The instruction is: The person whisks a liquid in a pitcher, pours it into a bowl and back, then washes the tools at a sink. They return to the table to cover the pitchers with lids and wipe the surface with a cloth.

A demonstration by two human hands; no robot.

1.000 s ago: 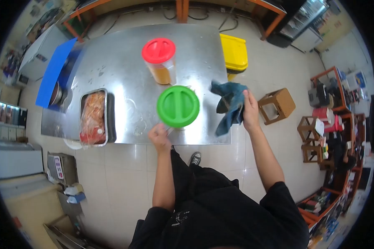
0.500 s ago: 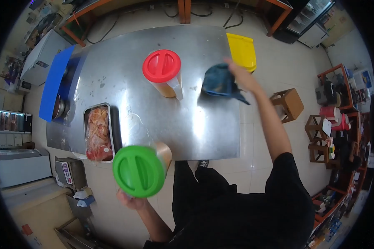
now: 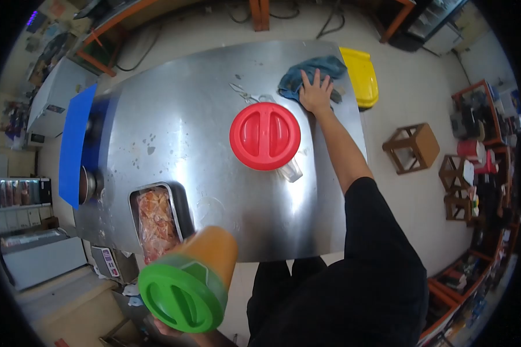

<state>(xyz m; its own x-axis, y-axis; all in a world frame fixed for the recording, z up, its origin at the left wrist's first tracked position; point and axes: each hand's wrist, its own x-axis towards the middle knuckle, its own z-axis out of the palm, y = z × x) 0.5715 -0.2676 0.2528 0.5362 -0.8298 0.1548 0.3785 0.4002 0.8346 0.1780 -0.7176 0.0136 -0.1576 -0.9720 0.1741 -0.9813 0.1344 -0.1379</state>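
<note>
My left hand [image 3: 166, 328] holds a clear pitcher with a green lid [image 3: 181, 296] and an orange-brown content [image 3: 213, 250]. The pitcher is off the table, tilted with its lid toward me, and hides most of the fingers. At the table's far right corner, my right hand [image 3: 316, 94] lies with spread fingers on a crumpled dark blue cloth [image 3: 295, 77], pressing it on the steel top. Nearer the middle stands a second pitcher with a red lid [image 3: 265, 136]; its clear handle shows at the lower right.
The steel table [image 3: 173, 127] carries a metal tray [image 3: 185, 217] of plastic-wrapped raw meat [image 3: 156, 222] at the front left. A blue panel [image 3: 77, 144] with a pot [image 3: 87, 185] stands at the left edge. A yellow bin [image 3: 360, 78] and wooden stool [image 3: 419, 144] are to the right.
My right hand has brought the cloth from above the table's right side down flat at the far right corner. The green-lidded pitcher has moved lower in view and tilts more, showing its side.
</note>
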